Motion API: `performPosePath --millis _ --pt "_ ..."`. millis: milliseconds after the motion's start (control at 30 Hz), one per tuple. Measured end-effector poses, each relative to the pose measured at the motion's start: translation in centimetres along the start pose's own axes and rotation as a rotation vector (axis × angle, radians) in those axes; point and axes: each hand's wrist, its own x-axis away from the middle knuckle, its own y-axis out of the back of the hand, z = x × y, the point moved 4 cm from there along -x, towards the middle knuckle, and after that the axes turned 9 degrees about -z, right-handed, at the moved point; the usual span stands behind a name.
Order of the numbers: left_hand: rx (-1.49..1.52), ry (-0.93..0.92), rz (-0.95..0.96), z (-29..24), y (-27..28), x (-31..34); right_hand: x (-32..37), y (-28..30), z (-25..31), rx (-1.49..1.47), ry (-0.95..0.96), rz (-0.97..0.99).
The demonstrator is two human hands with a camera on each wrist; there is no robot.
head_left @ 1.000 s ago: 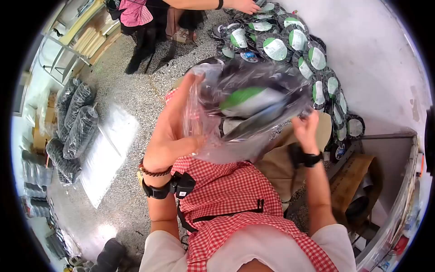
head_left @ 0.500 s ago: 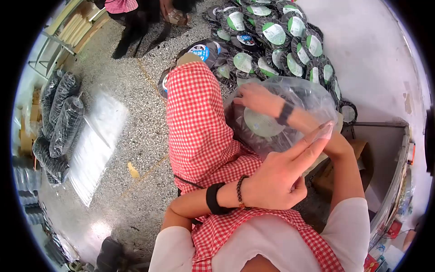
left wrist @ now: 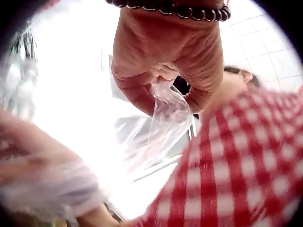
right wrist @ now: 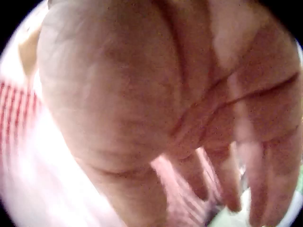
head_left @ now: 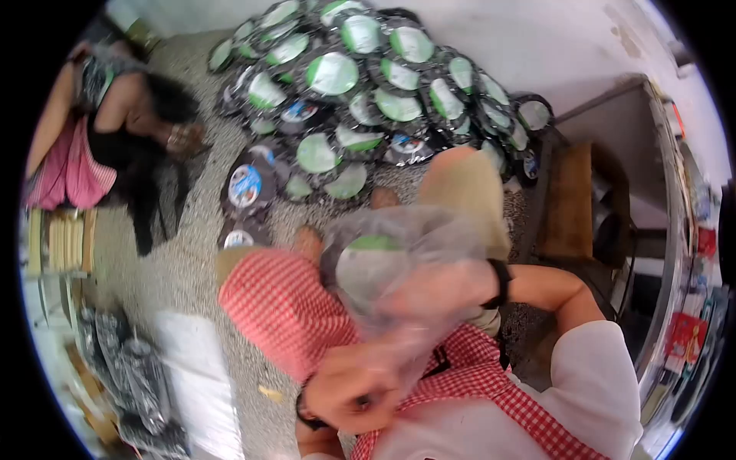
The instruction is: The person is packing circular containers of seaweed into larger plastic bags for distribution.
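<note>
A clear plastic bag (head_left: 418,222) lies over the person's lap in the head view. Inside it shows a dark round packet with a green-and-white oval label (head_left: 372,268). My left hand (head_left: 356,387) pinches a gathered edge of the bag near the waist; the left wrist view shows the plastic (left wrist: 170,106) bunched between thumb and fingers. Blurred by motion, my right hand (head_left: 441,291) lies across the bag beside the label. The right wrist view has its palm (right wrist: 165,94) close up, with the fingers (right wrist: 260,184) extended.
A large heap of dark wrapped packets (head_left: 333,73) with green-and-white labels spreads ahead on the speckled floor. A brown cardboard box (head_left: 566,203) stands at the right. Flat clear plastic sheets (head_left: 199,383) and black wrapped bundles (head_left: 138,376) lie left; another person (head_left: 126,115) is at upper left.
My right hand has come out of the bag's mouth and over the bag. The left hand has drawn its edge down toward the waist. The head view has turned.
</note>
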Motion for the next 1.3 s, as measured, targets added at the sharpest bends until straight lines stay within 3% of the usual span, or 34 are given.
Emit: performPosePath --millis 33,67,100,133,167,233,300,333,367,433,467,533,567,633,667,700,767,800,833,867,900,1000,1033,1100,1133,1167,1233,1300 --pt "-0.002 0.054 -0.131 0.9 2.4 1.4 1.0 3.2 -0.8 0.013 -0.031 -0.016" --pt "-0.309 0.026 -0.153 0.5 4.3 0.2 1.8 6.4 -1.7 -0.436 -0.014 -0.033" --pt "-0.309 0.201 -0.421 2.6 7.3 2.3 3.0 9.1 -3.3 -0.886 0.019 -0.056" --pt "-0.216 0.573 -0.609 3.4 8.5 1.3 5.1 11.1 -7.8 -1.057 -0.24 -0.352" --pt "-0.213 0.572 -0.591 4.5 9.2 0.3 8.0 12.0 -13.5 -1.207 -0.496 -0.652" --pt "-0.234 0.277 -0.653 5.6 10.7 -1.3 14.2 10.7 -27.7 -0.801 -0.934 -1.135" --pt "-0.216 0.294 -0.643 5.8 11.2 -1.7 23.0 6.5 -41.6 -1.071 -1.314 -1.506" --pt "-0.095 0.323 -0.775 5.6 10.8 -2.0 29.2 5.0 -48.7 -0.753 -1.343 -1.508" --pt "-0.2 0.373 -0.577 5.1 10.9 -2.5 35.0 3.8 -55.2 -0.422 -1.396 -1.492" --pt "-0.241 0.501 -0.745 5.0 11.1 -3.1 31.2 6.6 -51.2 -0.999 -1.477 -2.281" --pt "-0.283 0.58 -0.795 5.0 11.1 -3.5 33.1 5.7 -53.9 -1.001 -1.507 -2.27" --pt "-0.366 0.63 -0.766 5.9 12.2 -3.5 40.0 5.5 -62.1 -0.378 -1.801 -1.689" --pt "-0.438 0.661 -0.724 6.2 13.0 -3.4 41.4 5.5 -63.6 -0.492 -1.721 -1.826" --pt "-0.506 0.7 -0.668 6.2 13.4 -3.6 39.2 8.2 -59.7 -0.821 -1.654 -1.868" --pt "-0.502 0.701 -0.66 6.2 13.3 -3.7 40.0 8.0 -59.8 -0.945 -1.358 -1.917" --pt "-0.495 0.701 -0.653 6.3 13.1 -4.0 38.5 8.8 -55.9 -0.745 -1.436 -2.082" --pt "-0.533 0.694 -0.645 6.5 12.7 -4.6 41.4 8.1 -54.0 -0.349 -1.686 -1.696" --pt "-0.576 0.679 -0.641 6.6 12.4 -5.0 44.1 5.2 -55.6 -0.56 -1.708 -1.684" --pt "-0.621 0.664 -0.638 6.7 12.1 -5.3 42.5 4.6 -54.4 -0.775 -1.719 -1.662" --pt "-0.62 0.661 -0.636 7.1 11.9 -5.6 41.0 4.3 -52.5 -0.939 -1.588 -1.622" --pt "-0.595 0.62 -0.594 7.5 11.8 -6.1 38.6 4.5 -50.3 -0.951 -1.715 -1.642" --pt "-0.594 0.566 -0.559 7.7 11.4 -5.9 41.3 -0.4 -53.2 -1.025 -1.387 -2.155" --pt "-0.598 0.55 -0.573 7.4 11.4 -5.7 41.6 -1.1 -52.1 -1.033 -1.395 -2.165" --pt "-0.604 0.546 -0.533 7.8 11.2 -6.1 41.6 -1.4 -51.2 -1.348 -1.458 -1.689" --pt "-0.614 0.552 -0.502 8.1 11.0 -6.4 41.2 -1.9 -50.7 -1.476 -1.393 -1.559" --pt "-0.627 0.563 -0.472 8.1 10.9 -6.7 41.0 -2.0 -50.8 -1.649 -1.129 -1.625" --pt "-0.614 0.619 -0.483 7.9 11.9 -5.7 36.9 2.3 -47.4 -1.328 -1.04 -1.857" --pt "-0.666 0.565 -0.484 7.6 14.4 -3.6 33.8 5.8 -46.9 -1.314 -0.552 -1.89"
